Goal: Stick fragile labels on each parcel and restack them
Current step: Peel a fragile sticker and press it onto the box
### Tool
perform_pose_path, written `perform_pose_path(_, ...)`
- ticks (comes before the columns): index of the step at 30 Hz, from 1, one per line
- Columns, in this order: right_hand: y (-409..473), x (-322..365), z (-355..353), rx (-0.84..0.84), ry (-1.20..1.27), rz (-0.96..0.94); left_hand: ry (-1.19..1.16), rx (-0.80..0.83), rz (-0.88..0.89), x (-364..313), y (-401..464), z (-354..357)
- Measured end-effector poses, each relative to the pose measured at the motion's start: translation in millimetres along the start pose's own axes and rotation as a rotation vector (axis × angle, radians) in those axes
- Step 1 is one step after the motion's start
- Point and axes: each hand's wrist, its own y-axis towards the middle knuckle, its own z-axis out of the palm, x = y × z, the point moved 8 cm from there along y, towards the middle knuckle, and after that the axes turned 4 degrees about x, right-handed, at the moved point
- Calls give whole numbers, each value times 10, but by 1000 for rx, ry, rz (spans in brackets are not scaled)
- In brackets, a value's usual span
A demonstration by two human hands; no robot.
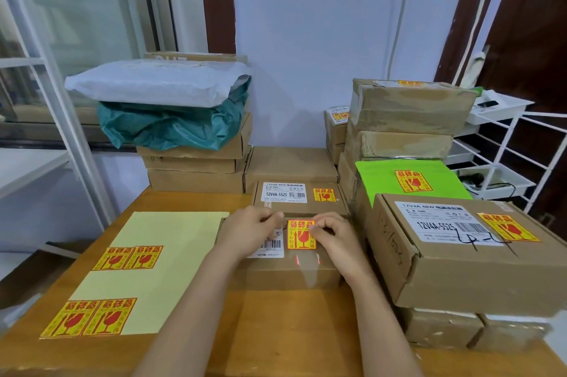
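On the sheet (147,269), four fragile labels (127,257) remain.

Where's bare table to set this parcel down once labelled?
Free: bare table in front of the parcel between the forearms, and a strip between sticker sheet and left stack. Crowded: right side, boxes stacked tight.

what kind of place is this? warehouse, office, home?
Probably a small parcel packing or dispatch room, not a large warehouse. Cues: stacked cardboard parcels against the wall, a sticker sheet of fragile labels on the wooden table, and poly mailer bags atop boxes.
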Motion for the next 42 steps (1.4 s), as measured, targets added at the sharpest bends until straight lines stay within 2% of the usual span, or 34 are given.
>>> perform_pose_path(4, 9, 21, -24, 3, 8, -16, 21, -49, 37, -50, 22, 63)
perform_pose_path(7, 25, 7, -20, 0, -5, -23, -201, -11, 68, -4, 28, 124)
perform_pose_path(9, 32, -17, -21, -14, -29, -26, -247, 15, 83, -5, 22, 148)
perform_pose_path(28, -37, 49, 1, -51, -151, -46, -125, 40, 119, -70, 12, 203)
perform_pose_path(38, -98, 78, 23, -69, -399, -47, -100, 40, 143, -78, 27, 214)
perform_pose_path(42, -125, 85, 16, -86, -425, -34, -92, 32, 148, -73, 32, 214)
